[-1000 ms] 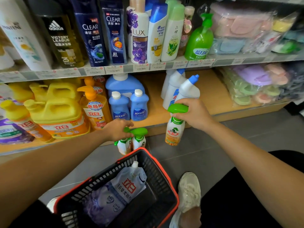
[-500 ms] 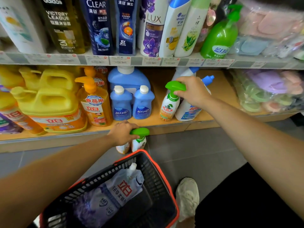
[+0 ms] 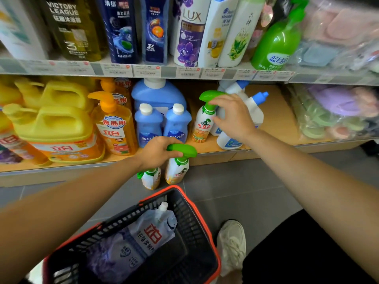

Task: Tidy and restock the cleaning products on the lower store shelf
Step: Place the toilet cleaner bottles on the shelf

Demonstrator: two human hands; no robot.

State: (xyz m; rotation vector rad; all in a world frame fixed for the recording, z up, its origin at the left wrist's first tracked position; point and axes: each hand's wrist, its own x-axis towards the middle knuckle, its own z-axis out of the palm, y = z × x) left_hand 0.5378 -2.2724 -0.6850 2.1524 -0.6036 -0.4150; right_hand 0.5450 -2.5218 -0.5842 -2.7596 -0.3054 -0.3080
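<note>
Trigger spray bottle (image 3: 176, 169) stands on the floor below the lower shelf (image 3: 274, 119), its green head gripped by the left hand (image 3: 158, 152). Judged light, rigid and smooth-sided, easily tipped; the neck under the trigger is the sound hold. Farther in, the right hand (image 3: 233, 117) is open, fingers spread, beside a shelved spray bottle (image 3: 203, 124).

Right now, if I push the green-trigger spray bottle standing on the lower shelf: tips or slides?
Probably tips: the spray bottle is tall and narrow, with a bulky trigger head on top. It looks like rigid plastic, so squeezing the neck should not crush it. The white bottles close beside it may get knocked.
</note>
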